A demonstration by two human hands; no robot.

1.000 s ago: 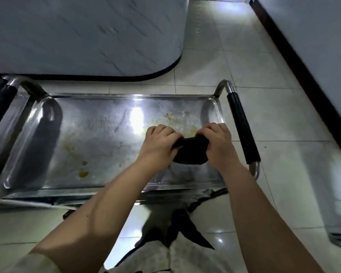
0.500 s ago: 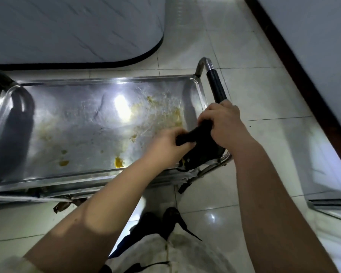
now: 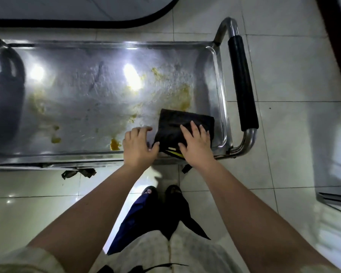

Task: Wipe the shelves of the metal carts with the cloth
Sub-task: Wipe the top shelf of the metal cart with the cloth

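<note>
Half a second ago both hands held the bunched cloth between them above the cart's right end; now the dark cloth (image 3: 177, 127) lies opened out flat on the top shelf (image 3: 83, 107), in its near right corner, just inside the rim by the black-sleeved handle (image 3: 242, 85). The right hand (image 3: 195, 146) presses down on it with fingers straight and spread, gripping nothing. The left hand (image 3: 138, 146) rests on the shelf's near edge just beside the cloth, fingers loosely bent and holding nothing; its thumb seems to touch the cloth's near left corner, though I cannot be sure.

By my reading, wiping is only about to begin. Yellow stains (image 3: 182, 95) smear the metal just beyond the cloth and run leftward across the middle, a thicker blob (image 3: 114, 144) sits by the near rim next to the left hand, and more marks show towards the far left. Nearly the whole top shelf remains to be wiped; any lower shelves are hidden beneath it.
</note>
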